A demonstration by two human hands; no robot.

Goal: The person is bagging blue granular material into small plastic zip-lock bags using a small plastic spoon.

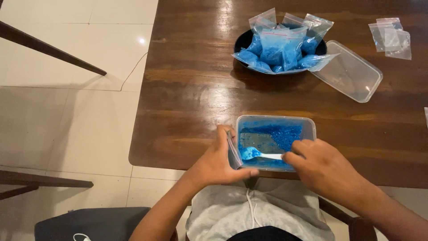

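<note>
Seen from above, seated at the near edge of a dark wooden surface [191,89]. Left hand [218,163] closed around a small clear zip bag [233,151], pinched between thumb and fingers and held upright with its mouth toward the right, just at the left wall of a clear rectangular plastic container [310,127]. Right hand [323,167] curled shut on the handle of a white plastic spoon [263,155], bowl of the spoon loaded with blue granules [285,134] and lying right at the bag's opening. Container resting close to the near edge of the surface, in front of the body, its floor partly covered with the blue granules, thicker toward the far right corner. Farther back on the surface, a black bowl [243,40] heaped with filled bags of blue granules [278,49], sealed along red-striped tops. Just to the right of the bowl and touching the pile, a clear container lid [352,73] lying flat. Near the far right corner, well apart from the hands, a few empty clear bags [392,38]. Below the surface edge, a grey shirt with a white drawstring [252,207]. Pale tiled floor [67,111] to the left.
</note>
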